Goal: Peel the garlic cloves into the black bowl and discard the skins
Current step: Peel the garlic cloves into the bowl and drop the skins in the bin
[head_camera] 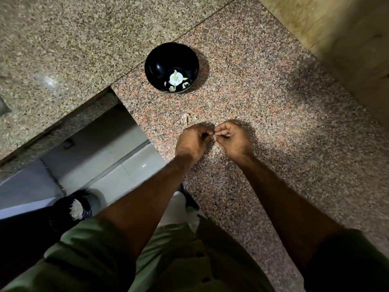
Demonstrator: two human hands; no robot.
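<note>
A round black bowl (pixel 171 67), glossy and smooth-walled, stands on a speckled granite counter (pixel 273 127) whose polished pink, grey and black grain runs under everything in view. In the bottom of the bowl lies a pale cluster of garlic cloves (pixel 176 80), off-white with a few yellowish slivers scattered round it. Nearer the person than the bowl, a small tuft of dry, papery skins (pixel 185 119) lies on the stone, straw-coloured and wispy. Just beyond that tuft, on the near side from the bowl, the two hands meet: the left hand (pixel 194 142) and the right hand (pixel 232 140) are both curled tight, knuckles up, with fingertips brought together at one spot between them. A tiny pale sliver, the garlic piece (pixel 214 137), shows where the fingers touch, pinched from both sides; it is too small and too covered to make out more of its shape. The hands are well apart from the bowl and hover close over the counter, with the skins between them and the bowl. Left of the bowl the granite ends at a straight cut edge, and below it lie smooth, pale floor tiles (pixel 117 165). An olive-green shirt (pixel 179 260) with dark buttons fills the near part of the view.
</note>
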